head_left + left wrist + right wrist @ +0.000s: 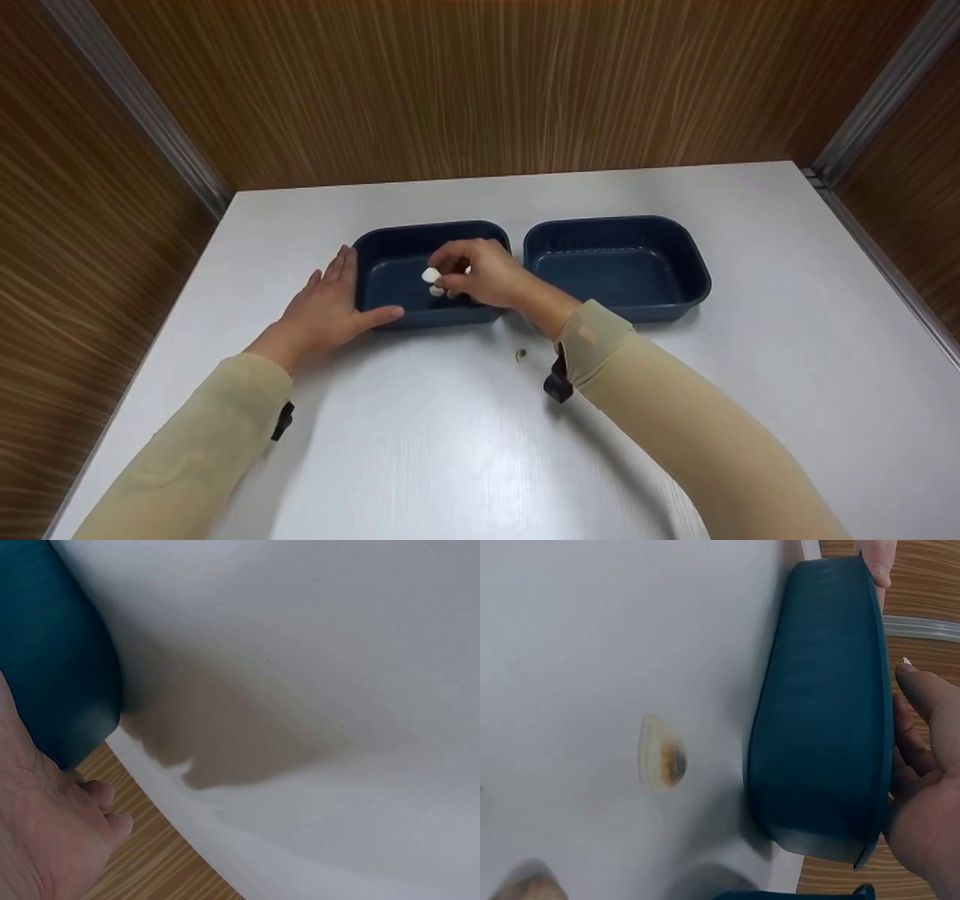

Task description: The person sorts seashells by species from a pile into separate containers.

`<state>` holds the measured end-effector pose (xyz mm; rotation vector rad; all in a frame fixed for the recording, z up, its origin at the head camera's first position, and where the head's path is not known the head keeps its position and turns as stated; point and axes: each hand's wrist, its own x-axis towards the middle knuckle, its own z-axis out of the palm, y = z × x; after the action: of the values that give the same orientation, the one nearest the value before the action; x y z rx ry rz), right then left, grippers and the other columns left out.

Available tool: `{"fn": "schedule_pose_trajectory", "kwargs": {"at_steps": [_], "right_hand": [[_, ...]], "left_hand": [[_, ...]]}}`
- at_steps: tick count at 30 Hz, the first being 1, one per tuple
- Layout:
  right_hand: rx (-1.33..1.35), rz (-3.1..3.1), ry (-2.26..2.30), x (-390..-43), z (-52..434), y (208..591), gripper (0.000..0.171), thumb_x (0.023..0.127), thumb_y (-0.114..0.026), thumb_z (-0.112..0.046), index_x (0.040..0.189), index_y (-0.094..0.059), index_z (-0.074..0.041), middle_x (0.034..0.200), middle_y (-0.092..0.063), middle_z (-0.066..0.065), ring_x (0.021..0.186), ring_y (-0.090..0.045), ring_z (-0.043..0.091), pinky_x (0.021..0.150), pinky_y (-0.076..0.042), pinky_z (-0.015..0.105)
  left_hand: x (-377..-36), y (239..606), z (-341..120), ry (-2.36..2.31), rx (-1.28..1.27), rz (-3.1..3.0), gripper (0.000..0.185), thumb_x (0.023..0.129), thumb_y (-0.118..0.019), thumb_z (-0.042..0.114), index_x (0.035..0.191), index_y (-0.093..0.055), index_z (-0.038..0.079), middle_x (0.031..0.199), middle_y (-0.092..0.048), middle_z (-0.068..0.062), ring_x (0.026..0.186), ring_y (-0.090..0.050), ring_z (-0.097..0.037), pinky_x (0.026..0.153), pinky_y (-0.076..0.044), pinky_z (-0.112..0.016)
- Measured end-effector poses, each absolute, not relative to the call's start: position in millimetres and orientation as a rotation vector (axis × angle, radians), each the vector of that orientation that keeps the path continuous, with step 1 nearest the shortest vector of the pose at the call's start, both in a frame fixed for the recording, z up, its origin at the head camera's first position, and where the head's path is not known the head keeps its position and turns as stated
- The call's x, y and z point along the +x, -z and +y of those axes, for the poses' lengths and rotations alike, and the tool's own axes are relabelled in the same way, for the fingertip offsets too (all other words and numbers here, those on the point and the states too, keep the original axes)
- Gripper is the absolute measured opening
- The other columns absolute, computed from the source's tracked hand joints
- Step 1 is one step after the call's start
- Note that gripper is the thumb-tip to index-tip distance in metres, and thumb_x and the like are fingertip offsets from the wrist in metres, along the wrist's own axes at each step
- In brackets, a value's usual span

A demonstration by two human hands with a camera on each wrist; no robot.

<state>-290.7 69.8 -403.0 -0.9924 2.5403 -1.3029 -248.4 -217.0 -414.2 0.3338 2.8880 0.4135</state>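
Your right hand (484, 274) hangs over the left bin (390, 285), fingertips pinching a small white shell (430, 275); more pale pieces show just under the fingers, count unclear. Your left hand (330, 304) lies flat against that bin's outer left wall, fingers straight, thumb along the front wall, bracing rather than gripping. The wrist view shows only the heel of the left hand (45, 840) beside the bin's corner (56, 667). Both dark blue bins sit side by side near the middle of the white table (787, 315), toward its far edge. The right bin (675, 296) shows nothing inside. One stray shell (520, 355) lies on the table in front of the gap between the bins, just beside your right sleeve (675, 427); the right wrist view shows this shell (661, 754) as cream with a brown blotch, apart from the bin wall (817, 705). Handling, as a judgement: the shell looks light, rigid, smooth and probably brittle at the thin rim, so it could slip or chip under a hard squeeze. Take it across its broad faces with thumb and two fingertips, light pressure, not at the edge. The bin looks like thin, light plastic, likely to slide on the smooth table, so a flat palm on the wall suits it.
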Motion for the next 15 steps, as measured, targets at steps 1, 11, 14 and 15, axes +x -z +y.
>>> {"fn": "schedule_pose_trajectory", "kwargs": {"at_steps": [1,11,14,15], "right_hand": [[-0.990,2.544,1.300,-291.0,69.1,403.5,0.023,0.098,-0.078,-0.008,0.121,-0.077,-0.004,0.100,-0.075,0.006,0.088,-0.071,0.017,0.076,-0.056,0.025],[-0.933,2.543,1.291,-292.3,60.8,406.4,0.023,0.098,-0.078,-0.009,0.120,-0.077,-0.005,0.098,-0.075,0.006,0.079,-0.072,0.016,0.069,-0.056,0.023],[-0.927,2.550,1.276,-292.0,58.4,406.6,0.023,0.098,-0.078,-0.010,0.121,-0.077,-0.005,0.098,-0.076,0.006,0.078,-0.071,0.014,0.070,-0.056,0.024],[-0.929,2.546,1.272,-292.0,57.7,406.7,0.025,0.098,-0.078,-0.009,0.123,-0.076,-0.005,0.099,-0.076,0.006,0.079,-0.071,0.015,0.071,-0.057,0.026]], "left_hand": [[-248.4,414.3,-217.0,-0.413,0.335,2.888,0.139,0.086,-0.044,0.095,0.165,0.008,-0.007,0.175,0.005,-0.025,0.163,0.000,-0.037,0.130,-0.003,-0.058],[-247.8,414.7,-216.7,-0.404,0.338,2.892,0.139,0.086,-0.043,0.095,0.165,0.008,-0.007,0.175,0.006,-0.025,0.163,0.000,-0.036,0.130,-0.004,-0.058],[-247.7,414.2,-216.3,-0.397,0.343,2.894,0.138,0.087,-0.043,0.094,0.165,0.008,-0.008,0.175,0.006,-0.026,0.163,0.000,-0.036,0.129,-0.005,-0.059],[-247.6,414.1,-216.2,-0.394,0.339,2.894,0.138,0.087,-0.043,0.095,0.165,0.008,-0.007,0.175,0.006,-0.025,0.163,0.000,-0.036,0.129,-0.005,-0.058]]}}
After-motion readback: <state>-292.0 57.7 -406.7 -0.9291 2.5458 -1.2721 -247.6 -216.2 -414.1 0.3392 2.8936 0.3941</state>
